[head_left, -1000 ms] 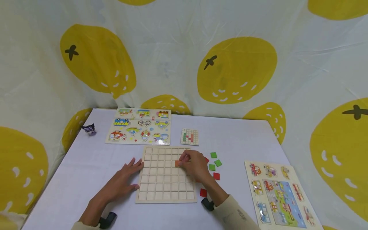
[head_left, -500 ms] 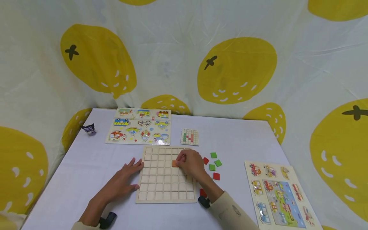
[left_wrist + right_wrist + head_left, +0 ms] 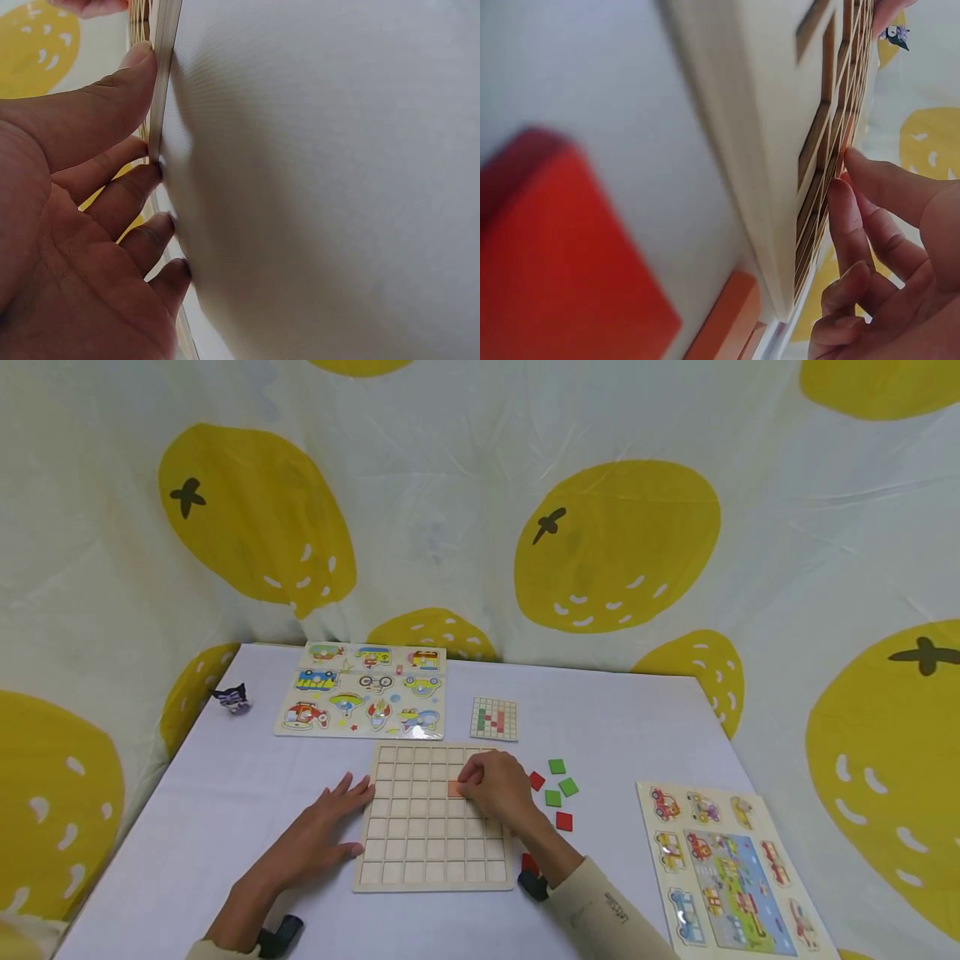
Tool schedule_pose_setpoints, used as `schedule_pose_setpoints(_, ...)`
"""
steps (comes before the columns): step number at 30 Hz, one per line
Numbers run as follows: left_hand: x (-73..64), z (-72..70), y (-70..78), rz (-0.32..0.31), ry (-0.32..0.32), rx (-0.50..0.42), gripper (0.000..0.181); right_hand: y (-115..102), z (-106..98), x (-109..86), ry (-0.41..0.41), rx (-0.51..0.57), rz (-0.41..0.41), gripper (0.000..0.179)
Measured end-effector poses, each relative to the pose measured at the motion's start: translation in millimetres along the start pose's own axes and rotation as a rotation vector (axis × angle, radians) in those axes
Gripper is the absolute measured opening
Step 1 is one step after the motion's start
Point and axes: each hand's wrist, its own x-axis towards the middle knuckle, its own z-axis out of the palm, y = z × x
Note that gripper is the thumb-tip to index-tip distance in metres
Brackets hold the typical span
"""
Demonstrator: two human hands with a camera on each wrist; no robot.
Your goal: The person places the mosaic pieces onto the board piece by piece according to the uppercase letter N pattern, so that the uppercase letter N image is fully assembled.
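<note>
A square wooden grid board lies mid-table. My right hand reaches over its right side, thumb and forefinger pinching an orange square tile at a cell in the upper right part of the grid. In the right wrist view the thumb and fingertips meet right at the grid's surface. My left hand rests on the cloth with spread fingers, its fingertips and thumb touching the board's left edge. The left wrist view shows that thumb against the wooden rim.
Loose green tiles and red tiles are scattered right of the board. A small pattern card lies behind it. One vehicle puzzle is at the back left, another puzzle at the right. A small dark figure stands far left.
My right hand has shifted slightly left with the orange tile, and then stays almost in place. The tile now looks lower in its cell. My left hand has not moved.
</note>
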Motion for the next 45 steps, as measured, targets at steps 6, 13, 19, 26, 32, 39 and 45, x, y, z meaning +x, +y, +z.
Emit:
schedule_pose_setpoints(6,-0.9,0.9,-0.5,0.008,0.007,0.012,0.089,6.1,-8.6,-6.3,0.008,0.048,-0.032,0.011)
schedule_pose_setpoints(13,-1.2,-0.1,0.6,0.010,0.010,0.011,0.090,17.2,-26.7,-14.2,0.043,0.064,-0.053,0.012)
schedule_pose_setpoints(19,-1.2,0.4,1.0,0.011,0.013,0.005,0.090,29.1,-39.3,-24.8,0.067,0.049,-0.022,0.016)
schedule_pose_setpoints(26,-1.4,1.8,-0.5,0.028,0.022,0.004,0.090,47.0,-48.8,-39.6,0.099,0.023,0.006,0.015)
schedule_pose_setpoints(32,-2.3,1.1,-0.3,0.034,0.023,0.006,0.089,62.3,-53.5,-47.5,0.119,0.014,0.012,0.018)
schedule_pose_setpoints(39,-3.0,-0.2,1.2,0.020,0.015,0.003,0.089,71.2,-52.0,-48.4,0.095,0.005,0.037,0.024)
schedule_pose_setpoints(45,-1.9,0.6,0.8,0.024,0.014,-0.002,0.089,71.2,-49.4,-45.8,0.086,-0.014,0.020,0.025)
